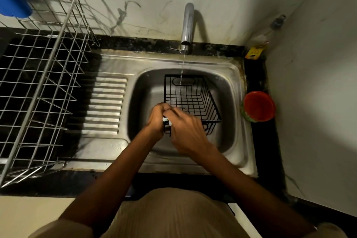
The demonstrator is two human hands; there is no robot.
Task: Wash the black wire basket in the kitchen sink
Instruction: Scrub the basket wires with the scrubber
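The black wire basket stands in the bowl of the sink, right of centre of the frame. Its far end with the handle slot lies under the tap. A thin stream of water falls from the spout onto that far end; this placement appears intended to rinse the wires while the near end is worked by hand.

Both hands meet at the basket's near left corner, in the middle of the frame. The left hand is curled closed over the corner wire, knuckles up, and seems to steady the basket against the bowl. The right hand lies across the near rim, fingers pointing to the upper left and touching the left hand. Small white patches show between the two hands; whether foam or a scrub pad cannot be told. Whether the right hand is clamped on the wire or only pressed against it cannot be told either.

Both forearms rise from the lower edge of the frame and converge over the sink's front lip, wrists bent downward into the bowl.

A steel dish rack occupies the worktop at the left of the frame. A red cup stands on the worktop just right of the sink.

Judgement: scrubbing is in progress at one corner; rinsing of the whole basket is not yet done.
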